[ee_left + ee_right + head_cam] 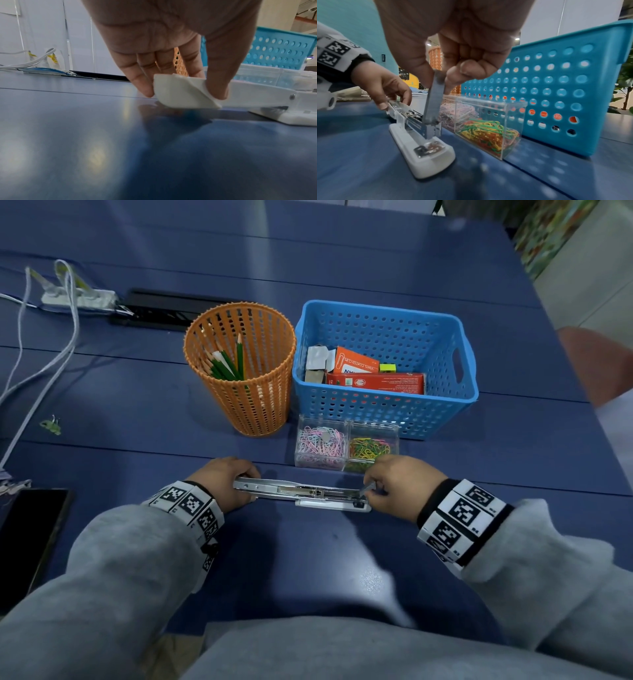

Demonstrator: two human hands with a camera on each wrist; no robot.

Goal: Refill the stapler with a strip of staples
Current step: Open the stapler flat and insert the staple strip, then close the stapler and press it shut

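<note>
Fingers (453, 75) of the right hand (399, 486) pinch a strip of staples (435, 97), held steeply tilted with its lower end touching the front of the open magazine channel (418, 123) of the white stapler (301, 494). Across from it, the left hand (224, 479) grips the flipped-back top arm (178, 93), thumb on one side and fingers on the other, keeping it folded out flat. The stapler lies opened lengthwise on the blue table (308, 559), between the two hands.

Judging from the steep angle, the strip could jam or snap if pushed down before it is levelled into the channel; loose staples would then scatter. If the left hand slackened, the arm could swing over onto the right fingers.

Just beyond the stapler stands a clear two-compartment box of paper clips (346, 445), with a blue perforated basket (383, 330) of small cartons behind it and an orange mesh cup (239, 378) of pencils beside that. White cables (65, 313) and a power strip (78, 297) lie at the far left, and a dark phone-like slab (30, 529) lies near the left edge. The tabletop is glossy and reflects overhead lights; pale walls stand behind.
</note>
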